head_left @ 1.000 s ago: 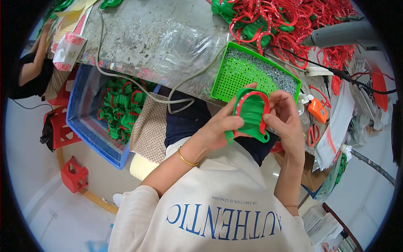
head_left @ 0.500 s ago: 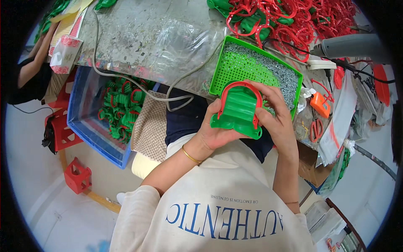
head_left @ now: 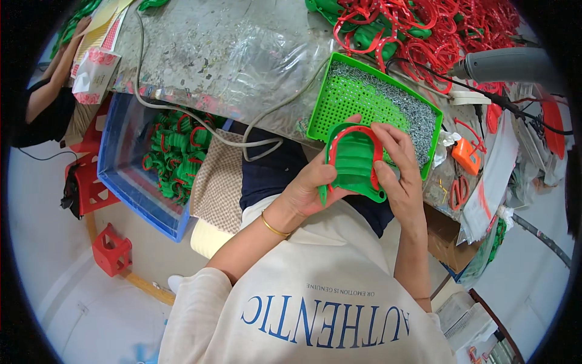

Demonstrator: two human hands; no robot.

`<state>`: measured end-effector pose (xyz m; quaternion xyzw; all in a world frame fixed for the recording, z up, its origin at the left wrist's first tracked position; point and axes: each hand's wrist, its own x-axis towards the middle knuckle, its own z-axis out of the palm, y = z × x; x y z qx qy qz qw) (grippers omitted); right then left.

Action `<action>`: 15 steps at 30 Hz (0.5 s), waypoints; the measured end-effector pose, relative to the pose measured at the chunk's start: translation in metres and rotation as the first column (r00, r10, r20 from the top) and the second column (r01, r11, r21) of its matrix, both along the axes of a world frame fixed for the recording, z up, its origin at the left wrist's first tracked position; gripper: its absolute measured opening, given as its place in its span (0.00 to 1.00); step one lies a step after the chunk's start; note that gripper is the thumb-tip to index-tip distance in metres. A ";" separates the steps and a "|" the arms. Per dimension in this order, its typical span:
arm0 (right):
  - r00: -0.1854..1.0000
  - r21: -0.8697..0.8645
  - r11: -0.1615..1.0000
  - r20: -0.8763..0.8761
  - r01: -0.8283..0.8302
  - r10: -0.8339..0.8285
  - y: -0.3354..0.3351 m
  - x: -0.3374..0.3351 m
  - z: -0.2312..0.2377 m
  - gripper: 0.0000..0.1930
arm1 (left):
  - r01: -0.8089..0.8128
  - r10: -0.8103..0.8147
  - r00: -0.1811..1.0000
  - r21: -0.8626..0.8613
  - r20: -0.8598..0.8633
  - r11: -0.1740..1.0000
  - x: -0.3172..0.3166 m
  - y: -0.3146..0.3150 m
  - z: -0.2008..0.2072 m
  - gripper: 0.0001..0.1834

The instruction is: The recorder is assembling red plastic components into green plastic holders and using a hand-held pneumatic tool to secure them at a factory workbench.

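A grey, scuffed worktable stretched across the top of the view, with crumpled clear plastic sheeting spread over its middle. Below its near edge, to the person's left, stood a blue plastic tub that held a pile of green shells trimmed with red. At the upper right of the table lay a tangled heap of red curved strips, with some green pieces among them. A brown checked cloth hung between the tub and the person's lap. Just beyond the hands sat a bright green perforated tray, tilted in the view.

The left hand gripped a curved green plastic shell by its left side, thumb on the near face and a fingertip showing past the far edge. The right hand had its thumb and fingers narrowed against the shell's right edge. The shell was held above the lap, near the tray's lower rim. A red U-shaped strip ran around its arched edge, near the right thumb.

Right of the tray lay an orange tool and red-handled scissors. A gold-coloured bangle circled the left wrist. Smallest were the silver screws, massed along the tray's far and right sides.
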<state>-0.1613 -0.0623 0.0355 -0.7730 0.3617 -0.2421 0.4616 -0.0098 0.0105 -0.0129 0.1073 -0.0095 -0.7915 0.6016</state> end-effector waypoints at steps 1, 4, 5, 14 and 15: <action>1.000 0.001 1.000 0.003 -0.001 0.001 0.001 0.000 -0.001 0.23 | 0.000 0.001 1.000 -0.011 0.026 1.000 0.000 0.000 -0.002 0.57; 1.000 -0.003 1.000 -0.013 0.018 -0.018 0.002 -0.003 -0.005 0.22 | -0.014 0.018 0.998 -0.054 0.064 0.998 -0.001 0.000 -0.006 0.56; 1.000 -0.003 1.000 -0.013 0.015 -0.015 0.003 -0.003 -0.007 0.22 | -0.026 0.032 0.997 -0.087 0.075 0.996 -0.001 0.000 -0.007 0.54; 0.998 -0.062 0.997 -0.049 0.040 -0.043 0.007 -0.003 -0.009 0.23 | -0.014 0.030 0.980 -0.082 0.198 0.996 0.000 0.001 -0.009 0.51; 0.999 -0.032 0.999 -0.042 0.028 -0.029 0.007 -0.002 -0.007 0.24 | -0.013 0.029 0.980 -0.085 0.198 0.996 0.000 0.001 -0.009 0.51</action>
